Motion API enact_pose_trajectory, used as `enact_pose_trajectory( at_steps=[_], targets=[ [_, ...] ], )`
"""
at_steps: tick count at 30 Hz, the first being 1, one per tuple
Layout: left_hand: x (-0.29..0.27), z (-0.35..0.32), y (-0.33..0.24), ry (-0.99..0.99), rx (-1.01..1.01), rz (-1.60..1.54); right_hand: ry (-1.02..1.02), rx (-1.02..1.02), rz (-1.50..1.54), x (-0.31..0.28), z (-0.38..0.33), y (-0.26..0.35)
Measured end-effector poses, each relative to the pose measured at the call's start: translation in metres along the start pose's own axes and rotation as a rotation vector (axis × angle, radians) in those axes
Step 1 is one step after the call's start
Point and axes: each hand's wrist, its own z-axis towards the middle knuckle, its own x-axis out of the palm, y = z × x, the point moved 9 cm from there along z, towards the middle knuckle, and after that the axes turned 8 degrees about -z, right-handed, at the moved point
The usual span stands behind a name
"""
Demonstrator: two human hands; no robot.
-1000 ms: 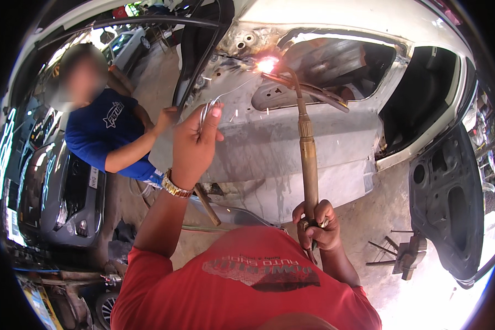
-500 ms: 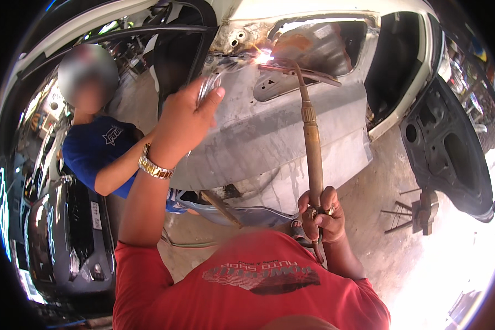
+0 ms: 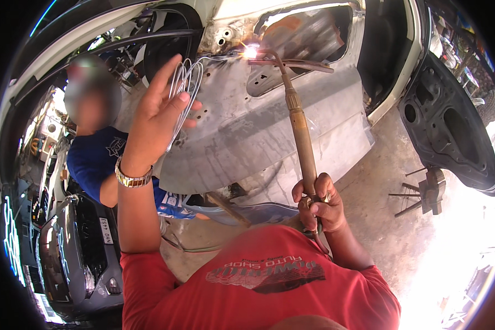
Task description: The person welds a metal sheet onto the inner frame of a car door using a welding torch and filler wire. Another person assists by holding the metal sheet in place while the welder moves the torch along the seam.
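While the right hand [image 3: 316, 203] closes in a fist around the lower end of the brass gas torch [image 3: 300, 129], the torch shaft rises to a bent tip; a bright flame [image 3: 251, 52] burns there against the bare grey car body panel [image 3: 247, 126]; the left hand [image 3: 157, 118] is raised, fingers loosely curled around a bundle of thin filler wire [image 3: 182, 82], which reaches toward the flame; a co-worker in a blue shirt [image 3: 91, 159] stands beside the panel; a detached door [image 3: 451, 132] lies to the right.
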Motion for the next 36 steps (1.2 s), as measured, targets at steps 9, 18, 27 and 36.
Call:
enact_pose_trajectory(
  at_steps=[9, 18, 27, 36],
  targets=[
    [-0.007, 0.007, -0.01, -0.03, 0.002, 0.135, 0.011, 0.014, -0.036, -0.004, -0.001, 0.0],
    [-0.014, 0.014, -0.003, -0.024, 0.014, 0.341, -0.009, 0.022, -0.053, -0.004, -0.002, -0.001],
    [-0.013, 0.015, -0.005, -0.041, 0.052, 0.411, -0.016, 0.029, -0.055, -0.003, -0.002, -0.001],
    [-0.011, 0.014, -0.001, -0.066, 0.054, 0.389, -0.015, 0.023, -0.047, -0.002, -0.002, 0.003]
  ],
)
